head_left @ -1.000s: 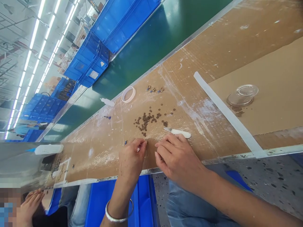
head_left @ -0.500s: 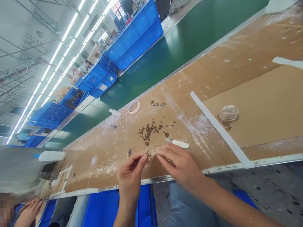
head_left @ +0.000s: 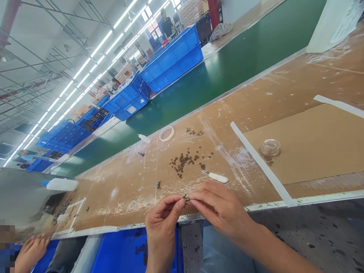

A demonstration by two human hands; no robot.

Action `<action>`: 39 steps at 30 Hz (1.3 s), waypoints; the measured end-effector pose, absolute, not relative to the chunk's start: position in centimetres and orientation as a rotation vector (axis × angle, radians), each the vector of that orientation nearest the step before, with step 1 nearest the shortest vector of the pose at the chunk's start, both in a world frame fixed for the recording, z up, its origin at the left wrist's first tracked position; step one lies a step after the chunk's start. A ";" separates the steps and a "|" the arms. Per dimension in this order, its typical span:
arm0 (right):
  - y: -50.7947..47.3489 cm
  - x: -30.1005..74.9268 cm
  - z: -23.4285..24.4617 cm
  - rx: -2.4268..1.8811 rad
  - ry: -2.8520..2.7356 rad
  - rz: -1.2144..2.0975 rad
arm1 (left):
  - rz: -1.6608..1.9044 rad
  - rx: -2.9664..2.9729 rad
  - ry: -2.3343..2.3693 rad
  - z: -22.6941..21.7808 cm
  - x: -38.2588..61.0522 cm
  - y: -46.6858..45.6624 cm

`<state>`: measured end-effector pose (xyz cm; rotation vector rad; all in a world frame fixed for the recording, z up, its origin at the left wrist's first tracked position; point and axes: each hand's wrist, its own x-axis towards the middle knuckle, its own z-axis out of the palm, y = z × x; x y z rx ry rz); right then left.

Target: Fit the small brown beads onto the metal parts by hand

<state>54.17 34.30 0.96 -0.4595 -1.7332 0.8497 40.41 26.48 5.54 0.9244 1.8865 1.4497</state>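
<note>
My left hand [head_left: 163, 217] and my right hand [head_left: 218, 206] meet at the near edge of the cardboard-covered bench [head_left: 127, 189]. Both pinch one small brass part [head_left: 186, 198] between their fingertips, held just above the bench. A pile of small brown rings [head_left: 184, 161] lies beyond the hands. A white-handled knife [head_left: 216, 176] rests to the right of that pile. One small blue-and-brass piece [head_left: 158, 185] lies left of the hands, and three finished pieces [head_left: 194, 132] sit farther back.
A tape roll [head_left: 166, 133] and a small white bottle [head_left: 144, 138] lie by the green conveyor belt [head_left: 199, 79]. A clear round dish [head_left: 270, 148] stands on cardboard at the right. Blue crates [head_left: 170, 60] line the far side. Another person's hand [head_left: 30, 252] shows at bottom left.
Both hands have drawn back from the bench surface toward me and lifted, bringing the small brass part up between the fingertips. The camera has tilted up, showing more of the hall.
</note>
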 end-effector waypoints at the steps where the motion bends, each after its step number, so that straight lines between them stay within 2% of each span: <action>1: 34.3 54.3 1.1 -0.460 -1.742 0.842 | 1.455 0.932 1.888 5.6 40.5 26.4; 11: 34.3 55.1 1.7 -0.402 -1.838 0.715 | 1.392 1.326 1.960 6.7 41.1 25.8; 17: 34.8 55.7 1.5 -0.416 -1.757 0.693 | 1.366 1.934 2.082 6.5 40.7 25.0; 22: 34.4 55.5 1.2 -0.429 -1.713 0.812 | 1.296 2.542 1.934 6.4 40.6 24.6; 26: 34.0 55.4 1.3 -0.401 -1.709 0.857 | 1.201 2.739 1.805 6.5 40.6 24.1; 30: 34.2 55.6 1.5 -0.401 -1.740 0.868 | 1.086 2.748 1.811 6.6 40.4 23.5; 33: 34.4 55.8 1.5 -0.411 -1.743 0.831 | 1.170 2.670 1.861 6.6 40.5 23.8; 36: 34.6 55.9 1.4 -0.451 -1.733 0.831 | 1.370 2.139 2.069 6.5 40.8 24.9; 39: 34.9 55.8 1.4 -0.485 -1.727 0.843 | 1.417 1.371 2.036 6.3 41.0 26.3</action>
